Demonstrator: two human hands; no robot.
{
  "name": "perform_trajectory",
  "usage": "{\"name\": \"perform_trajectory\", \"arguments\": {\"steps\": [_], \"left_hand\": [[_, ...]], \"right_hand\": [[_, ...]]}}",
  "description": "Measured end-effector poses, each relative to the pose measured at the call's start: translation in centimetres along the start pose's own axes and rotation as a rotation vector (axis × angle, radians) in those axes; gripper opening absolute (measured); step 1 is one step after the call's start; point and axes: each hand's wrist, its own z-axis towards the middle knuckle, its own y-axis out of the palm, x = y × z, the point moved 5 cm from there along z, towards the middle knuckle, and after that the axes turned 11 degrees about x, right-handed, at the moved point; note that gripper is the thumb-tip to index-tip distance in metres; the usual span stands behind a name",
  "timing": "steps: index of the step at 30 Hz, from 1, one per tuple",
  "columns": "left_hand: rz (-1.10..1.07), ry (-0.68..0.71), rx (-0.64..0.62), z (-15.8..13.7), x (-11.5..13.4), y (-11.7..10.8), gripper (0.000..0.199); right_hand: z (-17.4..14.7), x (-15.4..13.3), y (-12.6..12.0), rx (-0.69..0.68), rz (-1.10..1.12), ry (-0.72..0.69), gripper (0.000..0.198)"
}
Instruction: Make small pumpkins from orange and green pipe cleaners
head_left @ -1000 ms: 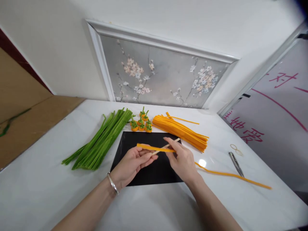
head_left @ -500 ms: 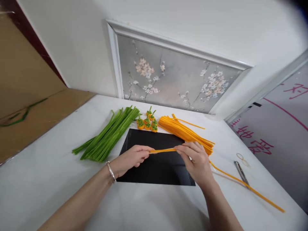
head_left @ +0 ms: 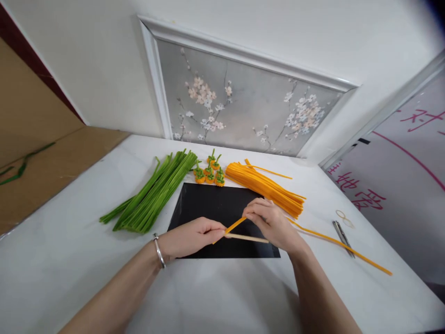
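My left hand (head_left: 200, 236) is closed over the dark mat, pinching a thin pale stick (head_left: 248, 238), which looks wooden, with one end of an orange pipe cleaner (head_left: 235, 225) against it. To the right, my right hand (head_left: 269, 221) grips the same pipe cleaner a short way along, so that piece slants upward between the hands. The stick's free end points right, below my right fingers. What seems to be the pipe cleaner's long tail (head_left: 342, 242) runs out past my right wrist. The black mat (head_left: 205, 199) lies beneath both hands.
Green pipe cleaners (head_left: 153, 197) lie bundled at left, orange pipe cleaners (head_left: 266, 188) at right. Several small orange-and-green pieces (head_left: 209, 174) stand behind the mat. A silver pen-like object (head_left: 342, 236) and pale rings (head_left: 344, 218) lie at right. A framed floral panel (head_left: 243, 102) backs the table.
The pipe cleaner between my hands has gone from nearly level to slanting up rightward. The pale stick now shows, pointing right from my left hand. My left hand sits slightly lower.
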Motion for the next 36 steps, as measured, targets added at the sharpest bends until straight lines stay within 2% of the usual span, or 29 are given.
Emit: {"name": "perform_trajectory", "arguments": {"steps": [5,10,13,17,21,26,29,33,36], "left_hand": [[0.019,-0.037,-0.006,-0.2,-0.1,0.1,0.043],[-0.399,-0.101,-0.106,-0.2,-0.2,1.2,0.039],[-0.507,-0.12,-0.094,-0.2,-0.3,1.4,0.038],[-0.445,-0.083,-0.07,-0.5,0.1,1.3,0.037],[-0.233,-0.011,0.014,-0.7,0.9,0.9,0.029],[0.035,0.152,0.245,-0.5,1.6,0.2,0.018],[0.046,0.233,0.333,-0.5,1.9,0.0,0.01],[-0.013,0.299,0.337,-0.8,2.3,0.3,0.014],[0.033,0.348,0.345,-0.8,2.4,0.4,0.013]], "right_hand": [[0.1,1.3,0.3,-0.045,0.114,0.041,0.021],[-0.2,0.9,1.2,-0.008,0.212,-0.043,0.025],[-0.6,-0.1,2.2,0.05,0.236,-0.086,0.024],[-1.0,-0.7,3.2,0.111,0.163,-0.057,0.024],[-1.3,-0.9,3.4,0.082,0.104,-0.049,0.025],[-1.5,-0.8,3.6,0.109,0.12,-0.036,0.024],[-1.5,-0.8,3.6,0.143,0.171,-0.029,0.022],[-1.4,-1.3,3.6,0.108,0.209,0.0,0.026],[-1.4,-1.8,3.7,0.068,0.213,-0.005,0.026]]}}
